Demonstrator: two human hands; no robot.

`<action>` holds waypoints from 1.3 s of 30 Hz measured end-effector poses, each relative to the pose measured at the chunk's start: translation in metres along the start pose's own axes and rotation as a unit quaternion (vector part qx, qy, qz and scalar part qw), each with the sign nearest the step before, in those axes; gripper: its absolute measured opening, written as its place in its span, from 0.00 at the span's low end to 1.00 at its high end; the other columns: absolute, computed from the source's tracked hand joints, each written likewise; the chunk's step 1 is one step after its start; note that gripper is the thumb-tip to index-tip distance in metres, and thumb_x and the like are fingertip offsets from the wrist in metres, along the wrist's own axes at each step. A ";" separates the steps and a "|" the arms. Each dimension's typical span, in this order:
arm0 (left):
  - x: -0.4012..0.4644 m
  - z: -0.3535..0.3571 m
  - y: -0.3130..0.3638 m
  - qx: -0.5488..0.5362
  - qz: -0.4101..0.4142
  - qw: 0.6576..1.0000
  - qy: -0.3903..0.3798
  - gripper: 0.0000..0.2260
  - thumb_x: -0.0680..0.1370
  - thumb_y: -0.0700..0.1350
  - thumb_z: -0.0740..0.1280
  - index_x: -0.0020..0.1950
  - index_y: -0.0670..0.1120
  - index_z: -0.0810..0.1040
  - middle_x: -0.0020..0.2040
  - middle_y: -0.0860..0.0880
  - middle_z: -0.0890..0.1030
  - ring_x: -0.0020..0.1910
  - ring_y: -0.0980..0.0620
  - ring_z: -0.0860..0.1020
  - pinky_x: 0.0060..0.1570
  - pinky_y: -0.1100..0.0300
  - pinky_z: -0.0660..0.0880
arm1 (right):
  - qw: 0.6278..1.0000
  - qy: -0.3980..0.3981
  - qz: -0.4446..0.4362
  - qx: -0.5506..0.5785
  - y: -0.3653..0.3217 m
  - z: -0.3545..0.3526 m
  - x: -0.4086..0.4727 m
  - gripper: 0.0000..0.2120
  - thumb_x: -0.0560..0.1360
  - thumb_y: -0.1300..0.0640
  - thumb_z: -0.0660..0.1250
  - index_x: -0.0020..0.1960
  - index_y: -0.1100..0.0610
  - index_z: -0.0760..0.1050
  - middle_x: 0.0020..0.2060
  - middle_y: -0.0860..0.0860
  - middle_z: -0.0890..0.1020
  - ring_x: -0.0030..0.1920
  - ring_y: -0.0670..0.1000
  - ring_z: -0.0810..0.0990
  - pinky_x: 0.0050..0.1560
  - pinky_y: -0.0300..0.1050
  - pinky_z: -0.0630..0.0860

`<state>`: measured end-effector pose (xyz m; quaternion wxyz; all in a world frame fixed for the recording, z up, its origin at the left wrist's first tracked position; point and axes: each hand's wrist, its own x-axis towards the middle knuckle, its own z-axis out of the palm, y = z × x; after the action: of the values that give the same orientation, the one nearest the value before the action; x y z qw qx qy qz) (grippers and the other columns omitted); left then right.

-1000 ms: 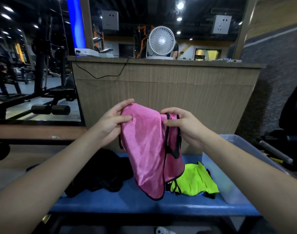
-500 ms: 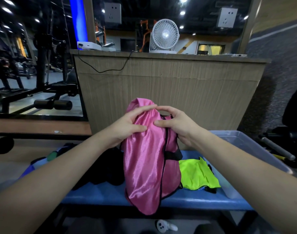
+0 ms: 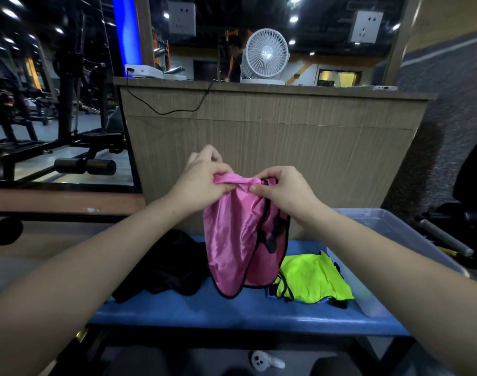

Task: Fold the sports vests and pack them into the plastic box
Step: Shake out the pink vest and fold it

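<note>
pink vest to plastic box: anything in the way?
Nothing visible blocks it. Both hands, left and right, pinch the pink vest up above the blue bench. The plastic box sits open to the right; the yellow vest lies low on the bench beside it, under the path.

**Where hands can go, and what is in the way**

The blue bench [image 3: 231, 310] has a bare strip along its near edge. Farther back, a black heap of cloth [image 3: 164, 264] takes up the left part. The pink vest [image 3: 231, 240] hangs down over the middle. A yellow vest [image 3: 313, 278] lies just right of it. The plastic box [image 3: 389, 232] sits at the right end with its top open. Just behind the bench a tall wooden counter [image 3: 259, 137] blocks the far side.
</note>
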<state>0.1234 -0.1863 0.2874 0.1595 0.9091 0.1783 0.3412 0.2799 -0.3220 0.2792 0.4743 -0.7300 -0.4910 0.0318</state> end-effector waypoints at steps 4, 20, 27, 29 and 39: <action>0.006 -0.004 0.002 -0.067 -0.014 0.997 -0.020 0.04 0.76 0.45 0.72 0.49 0.52 0.84 0.57 0.55 0.81 0.59 0.56 0.77 0.61 0.56 0.71 | 0.986 -0.037 0.017 -0.165 -0.010 -0.011 0.002 0.17 0.76 0.37 0.67 0.53 0.49 0.82 0.44 0.49 0.83 0.49 0.53 0.81 0.45 0.45 0.73; -0.003 -0.021 0.025 -0.277 -0.001 0.956 -0.093 0.09 0.77 0.34 0.70 0.56 0.40 0.83 0.51 0.43 0.85 0.48 0.56 0.81 0.51 0.65 0.78 | 0.928 -0.371 -0.034 0.020 -0.025 -0.026 -0.004 0.34 0.69 0.54 0.79 0.71 0.55 0.71 0.62 0.49 0.82 0.63 0.48 0.80 0.67 0.47 0.75; -0.038 -0.007 -0.017 -0.476 -0.171 0.846 -0.169 0.34 0.59 0.56 0.84 0.61 0.49 0.79 0.53 0.49 0.84 0.50 0.50 0.84 0.48 0.52 0.81 | 0.922 -0.344 0.094 0.152 -0.024 -0.022 -0.009 0.11 0.76 0.70 0.68 0.58 0.70 0.78 0.54 0.66 0.83 0.50 0.59 0.83 0.56 0.53 0.81; -0.068 0.014 -0.034 -0.542 -0.215 0.777 -0.235 0.36 0.50 0.56 0.87 0.56 0.48 0.84 0.52 0.48 0.86 0.49 0.52 0.85 0.47 0.57 0.81 | 0.919 -0.322 0.103 0.202 -0.024 -0.022 -0.009 0.13 0.75 0.71 0.68 0.60 0.70 0.76 0.57 0.67 0.81 0.53 0.60 0.81 0.60 0.55 0.79; -0.117 0.074 -0.030 -0.617 -0.313 0.675 -0.256 0.31 0.36 0.45 0.87 0.37 0.42 0.88 0.38 0.43 0.86 0.36 0.49 0.85 0.36 0.59 0.81 | 0.876 -0.262 0.143 0.378 -0.013 -0.018 -0.010 0.08 0.77 0.69 0.63 0.53 0.66 0.79 0.42 0.58 0.86 0.41 0.54 0.86 0.50 0.47 0.83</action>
<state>0.0845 -0.2232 0.1562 0.8211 0.5466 0.1539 0.0576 0.2748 -0.3411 0.2946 0.5587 -0.5224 -0.4380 0.4724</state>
